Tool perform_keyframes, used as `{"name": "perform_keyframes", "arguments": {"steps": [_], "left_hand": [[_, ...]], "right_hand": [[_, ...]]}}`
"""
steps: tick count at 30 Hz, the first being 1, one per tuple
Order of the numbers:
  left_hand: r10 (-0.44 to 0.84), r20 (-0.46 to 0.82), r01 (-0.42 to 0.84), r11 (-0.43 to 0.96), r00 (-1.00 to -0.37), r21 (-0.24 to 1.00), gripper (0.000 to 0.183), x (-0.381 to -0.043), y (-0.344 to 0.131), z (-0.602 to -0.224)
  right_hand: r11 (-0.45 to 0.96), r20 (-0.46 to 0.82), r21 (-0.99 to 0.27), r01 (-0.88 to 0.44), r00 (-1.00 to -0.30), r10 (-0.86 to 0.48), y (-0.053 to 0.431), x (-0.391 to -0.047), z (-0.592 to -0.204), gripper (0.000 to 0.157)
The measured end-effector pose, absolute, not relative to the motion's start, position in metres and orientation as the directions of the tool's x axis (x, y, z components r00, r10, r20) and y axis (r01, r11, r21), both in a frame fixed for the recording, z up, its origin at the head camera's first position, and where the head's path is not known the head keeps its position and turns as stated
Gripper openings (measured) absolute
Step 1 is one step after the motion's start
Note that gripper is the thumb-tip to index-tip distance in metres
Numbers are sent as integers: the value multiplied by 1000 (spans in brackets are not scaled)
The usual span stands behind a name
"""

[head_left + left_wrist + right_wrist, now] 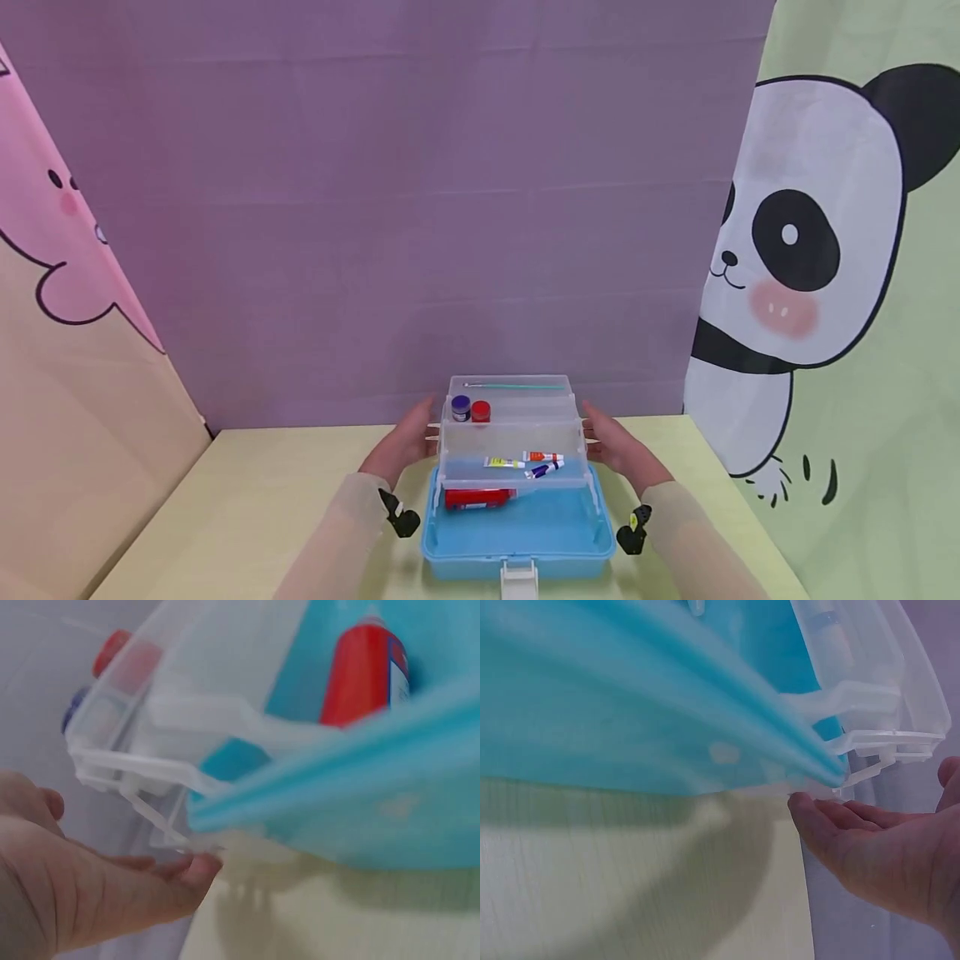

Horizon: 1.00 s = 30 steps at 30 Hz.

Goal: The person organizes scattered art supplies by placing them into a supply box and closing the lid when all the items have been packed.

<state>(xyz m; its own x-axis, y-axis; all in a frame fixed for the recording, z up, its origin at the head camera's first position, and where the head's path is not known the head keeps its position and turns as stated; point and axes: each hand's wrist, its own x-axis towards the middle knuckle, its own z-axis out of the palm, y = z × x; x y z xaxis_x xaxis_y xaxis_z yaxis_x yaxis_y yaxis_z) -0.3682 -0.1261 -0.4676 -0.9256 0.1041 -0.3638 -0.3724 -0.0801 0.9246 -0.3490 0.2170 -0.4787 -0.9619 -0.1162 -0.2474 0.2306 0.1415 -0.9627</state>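
A blue storage box (525,568) stands unlatched, its translucent trays (517,433) fanned out in tiers toward the back. My left hand (408,440) is beside the trays' left side, fingers reaching behind the rear of the box; my right hand (617,446) mirrors it on the right. In the left wrist view, the fingers (199,874) lie fairly straight near the tray hinges. The right fingertips (802,806) are by the box's rear corner; contact is unclear. The trays hold paint tubes (504,462), blue and red paint jars (480,410) and a thin green paintbrush (517,386).
A red bottle (476,498) lies in the box's blue base. The white latch (519,581) hangs at the front. Pale wooden table (285,500) surrounds the box, and a purple curtain (450,208) is close behind.
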Motion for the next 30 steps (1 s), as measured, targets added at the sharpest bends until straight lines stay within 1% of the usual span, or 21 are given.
{"name": "perform_keyframes", "arguments": {"steps": [4, 9, 14, 16, 20, 24, 30], "left_hand": [[149, -381, -395, -71, -912, 916, 85, -367, -128, -477], [165, -384, -395, -38, -909, 918, 92, -368, -129, -482], [181, -365, -376, -34, -913, 926, 97, -371, -134, -479], [181, -355, -367, -35, -917, 930, 98, -372, -136, -477], [185, -328, -339, -32, -926, 940, 96, -373, -136, -473], [203, -287, -302, -49, -936, 952, 93, -371, -135, -467], [286, -190, -203, -15, -939, 979, 92, -365, -138, -453]], "right_hand": [[146, -252, -961, 235, -961, -113, 215, -349, -483, 76], [171, -247, -958, 229, -964, -95, 210, -345, -485, 71], [160, -213, -967, 197, -973, -91, 207, -347, -484, 75], [153, -195, -972, 179, -976, -96, 207, -348, -483, 75], [159, -153, -978, 136, -983, -101, 208, -349, -479, 70], [173, -117, -980, 95, -986, -123, 210, -348, -475, 71], [207, -92, -977, 60, -984, -150, 212, -342, -466, 72]]}}
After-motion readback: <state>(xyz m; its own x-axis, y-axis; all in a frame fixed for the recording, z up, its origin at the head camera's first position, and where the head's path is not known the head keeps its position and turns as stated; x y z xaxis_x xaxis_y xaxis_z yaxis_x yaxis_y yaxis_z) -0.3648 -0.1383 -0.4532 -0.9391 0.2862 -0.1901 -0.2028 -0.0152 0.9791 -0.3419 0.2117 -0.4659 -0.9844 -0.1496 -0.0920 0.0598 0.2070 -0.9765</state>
